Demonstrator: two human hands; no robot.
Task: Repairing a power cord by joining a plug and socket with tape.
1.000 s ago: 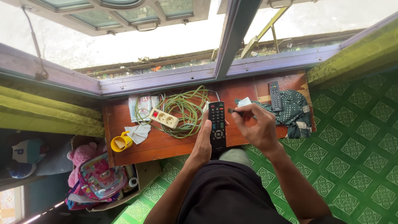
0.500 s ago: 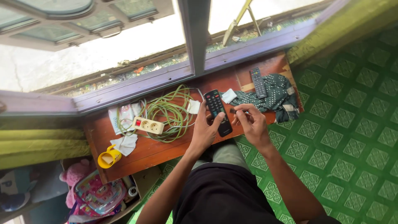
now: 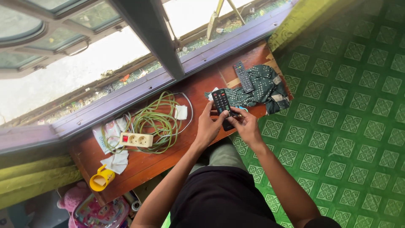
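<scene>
A black remote control (image 3: 220,102) with many small buttons is held over the front edge of a reddish wooden table (image 3: 198,84). My left hand (image 3: 208,126) grips its lower left side. My right hand (image 3: 244,125) pinches its lower end from the right. A second black remote (image 3: 243,76) lies farther back on a dark dotted cloth (image 3: 263,89), apart from both hands.
A coil of green cable (image 3: 158,120) with a cream power strip (image 3: 136,139) lies left of my hands. White tissues (image 3: 115,161) and a yellow cup (image 3: 101,179) sit at the table's left end. A purple window frame (image 3: 139,90) runs behind. Green patterned floor (image 3: 358,126) spreads to the right.
The view swung so the table now lies more to the right and closer. My right hand came down onto the remote's lower end, and both hands now hold it.
</scene>
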